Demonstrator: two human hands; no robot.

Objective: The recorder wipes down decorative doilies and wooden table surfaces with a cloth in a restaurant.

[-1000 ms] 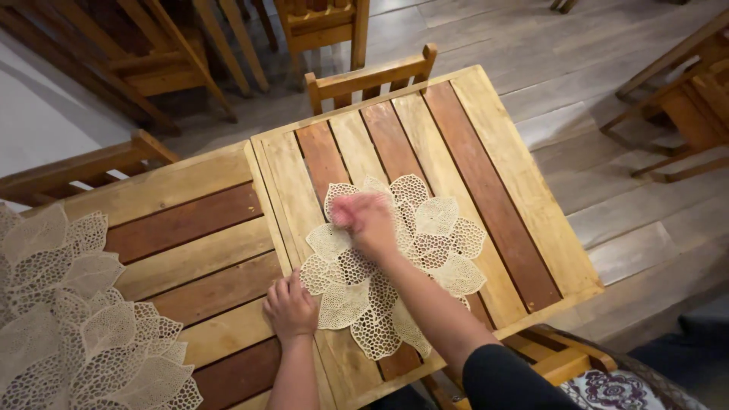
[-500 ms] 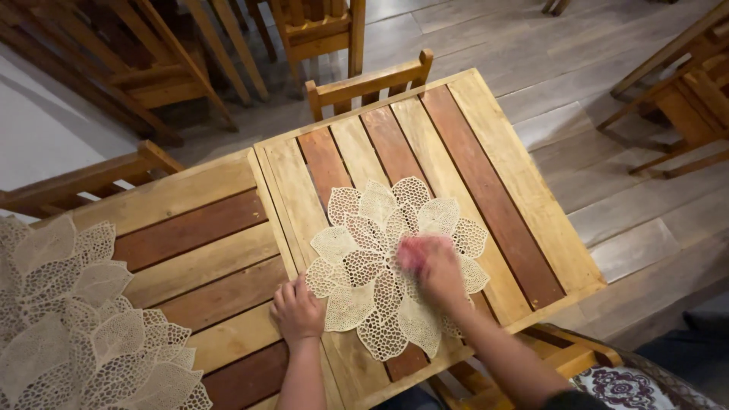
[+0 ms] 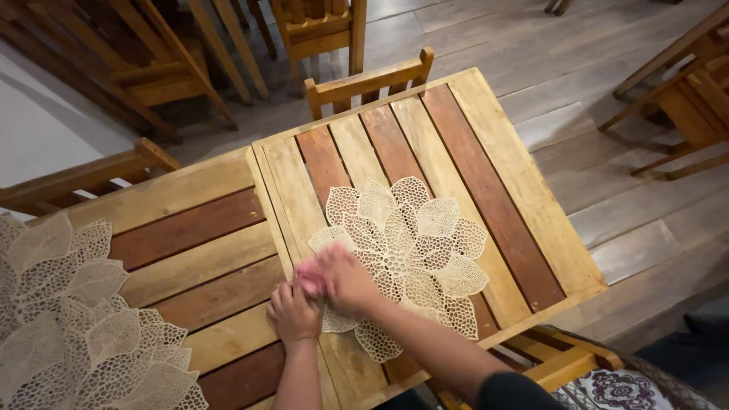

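Wooden slat table [image 3: 486,137] fills the view. Right hand [image 3: 342,277] presses a pink cloth [image 3: 307,279] flat on the lace leaf placemat [image 3: 410,250], near its left edge. Left hand [image 3: 292,313] rests beside it, fingers curled, holding nothing. Another placemat [image 3: 68,319] lies far left. A chair [image 3: 364,80] stands behind.

Bare slats [image 3: 486,175] beyond placemat [image 3: 410,250]

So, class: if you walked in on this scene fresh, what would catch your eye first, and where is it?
First, the cream lace mat shaped like layered leaves, lying on the slatted wooden table. At its near-left edge the right hand presses something pink onto it, with the left hand right beside. A second lace mat covers the neighbouring table at far left.
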